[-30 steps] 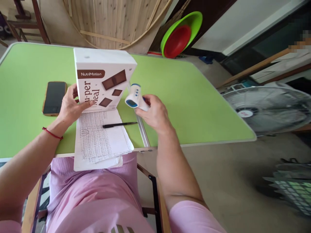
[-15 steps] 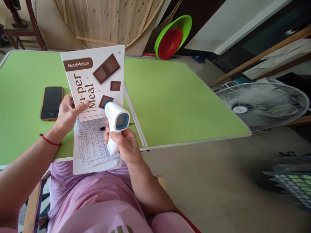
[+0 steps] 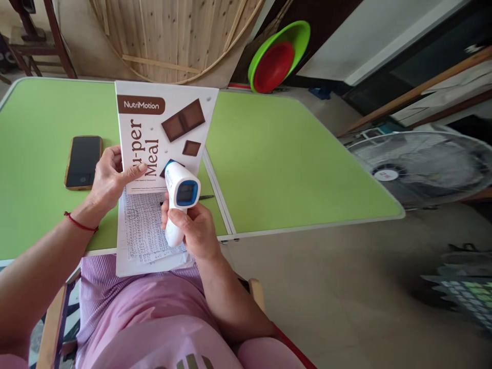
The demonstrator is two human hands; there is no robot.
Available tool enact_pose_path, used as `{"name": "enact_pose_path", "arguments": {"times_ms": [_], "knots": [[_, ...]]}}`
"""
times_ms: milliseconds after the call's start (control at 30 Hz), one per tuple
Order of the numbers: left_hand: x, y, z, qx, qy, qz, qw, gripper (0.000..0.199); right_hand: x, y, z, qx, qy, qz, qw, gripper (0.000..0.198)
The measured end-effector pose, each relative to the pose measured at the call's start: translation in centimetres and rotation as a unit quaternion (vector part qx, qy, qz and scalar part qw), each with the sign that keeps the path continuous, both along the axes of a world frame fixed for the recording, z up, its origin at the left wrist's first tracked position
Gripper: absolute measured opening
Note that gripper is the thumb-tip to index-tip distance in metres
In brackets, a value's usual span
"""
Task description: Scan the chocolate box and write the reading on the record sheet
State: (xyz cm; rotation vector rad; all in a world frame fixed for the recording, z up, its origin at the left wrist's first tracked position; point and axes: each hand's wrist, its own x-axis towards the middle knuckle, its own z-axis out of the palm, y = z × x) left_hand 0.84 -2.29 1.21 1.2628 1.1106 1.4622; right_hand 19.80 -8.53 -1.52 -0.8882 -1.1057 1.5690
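My left hand (image 3: 109, 179) grips the lower left edge of a white box (image 3: 163, 136) printed with chocolate pieces, holding it upright on the green table (image 3: 277, 159). My right hand (image 3: 194, 230) holds a white and blue infrared thermometer (image 3: 179, 197) by its handle, its screen facing me and its nose close to the box's front. Written paper sheets (image 3: 144, 230) lie under both hands, hanging over the table's near edge. A black pen (image 3: 205, 197) lies on the sheets, mostly hidden behind the thermometer.
A dark phone (image 3: 82, 161) lies on the table left of the box. A floor fan (image 3: 418, 166) stands to the right. Green and red basins (image 3: 279, 59) lean at the back beside a round wooden board (image 3: 172, 36). A wooden chair (image 3: 34, 36) stands far left.
My right hand brought the thermometer from the box's right side round to its front, screen now toward me. The box tilted up so its printed face shows fully.
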Motion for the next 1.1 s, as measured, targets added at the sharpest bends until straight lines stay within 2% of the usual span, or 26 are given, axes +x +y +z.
{"name": "enact_pose_path", "arguments": {"times_ms": [333,500,633,867,1100], "knots": [[-0.1,0.1,-0.1,0.001,-0.004,0.0,1.0,0.065,-0.3,0.0,-0.3,0.008,0.021,-0.007,1.0,0.031],[-0.2,0.4,-0.6,0.03,0.014,0.003,0.999,0.066,-0.3,0.0,-0.1,0.008,0.028,0.0,1.0,0.031],[-0.1,0.2,-0.3,0.028,0.007,-0.002,1.0,0.063,-0.3,-0.1,0.3,0.005,0.018,-0.006,1.0,0.033],[0.0,0.0,0.5,0.021,-0.016,-0.032,0.999,0.052,-0.3,-0.1,0.0,0.027,0.055,0.009,0.998,0.026],[-0.4,0.1,0.2,0.009,-0.007,-0.039,0.999,0.059,-0.4,-0.1,-0.2,0.014,0.055,0.012,0.998,0.031]]}}
